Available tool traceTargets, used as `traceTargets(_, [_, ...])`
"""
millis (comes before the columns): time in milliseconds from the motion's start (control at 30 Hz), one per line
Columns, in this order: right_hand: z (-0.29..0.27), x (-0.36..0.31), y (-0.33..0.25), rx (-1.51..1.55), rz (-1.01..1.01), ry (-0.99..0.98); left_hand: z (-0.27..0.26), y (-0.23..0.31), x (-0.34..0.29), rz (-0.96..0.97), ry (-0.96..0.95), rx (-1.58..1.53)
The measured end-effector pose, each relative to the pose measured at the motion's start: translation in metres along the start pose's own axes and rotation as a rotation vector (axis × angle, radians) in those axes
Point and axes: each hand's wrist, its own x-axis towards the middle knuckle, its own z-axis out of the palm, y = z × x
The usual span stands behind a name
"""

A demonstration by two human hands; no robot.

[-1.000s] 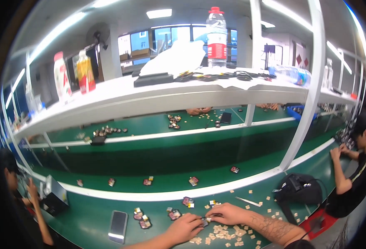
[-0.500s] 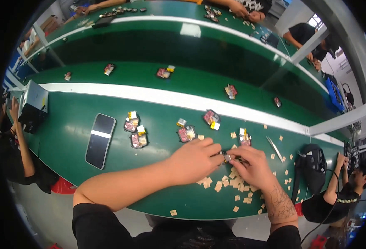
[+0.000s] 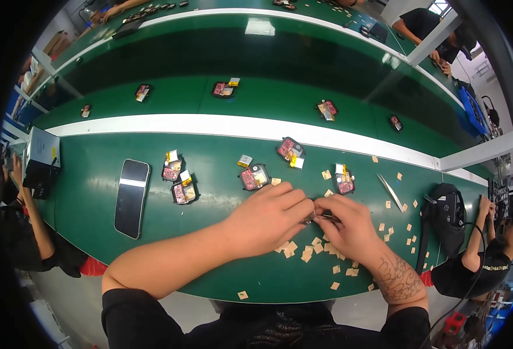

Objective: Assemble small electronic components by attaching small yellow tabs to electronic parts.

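My left hand (image 3: pixel 273 216) and my right hand (image 3: pixel 351 225) meet over the table, fingertips pinched round a small dark electronic device (image 3: pixel 309 220). Most of it is hidden by my fingers; a thin dark edge shows below my right index finger. Just beyond my hands, open black device casings with red circuit boards lie about, one casing (image 3: pixel 254 177) left of centre and another casing (image 3: pixel 345 181) to the right. A silver battery (image 3: pixel 245 160) with yellow tape sits beside the first. Small beige square pads (image 3: pixel 307 254) are scattered under and around my hands.
A phone (image 3: pixel 132 198) lies at the left, near a white and black box (image 3: pixel 42 157). To the right are tweezers (image 3: pixel 390 192) and a black bag (image 3: pixel 444 215). Beyond a white rail (image 3: pixel 221 125) more devices rest on a green strip. Other people sit around the bench.
The grey piece seen between my fingertips is now mostly covered as my hands have drawn closer together. The whole view has shifted slightly. Objects on the table stay in place.
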Motion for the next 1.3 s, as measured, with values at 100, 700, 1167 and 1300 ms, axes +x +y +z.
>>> traceTargets(100, [-0.001,0.003,-0.003,0.042,0.080,-0.036,0.000,0.000,-0.001,-0.021,0.032,-0.012])
traceTargets(700, [-0.007,0.002,-0.007,0.025,0.143,-0.007,0.000,0.005,0.004,-0.046,0.044,-0.023])
traceTargets(1167, [-0.001,0.005,-0.010,-0.022,0.126,0.030,0.007,0.017,0.001,-0.088,0.123,0.020])
traceTargets(1300, [0.000,0.002,-0.010,-0.013,0.114,0.047,0.006,0.022,0.002,-0.130,0.127,0.074])
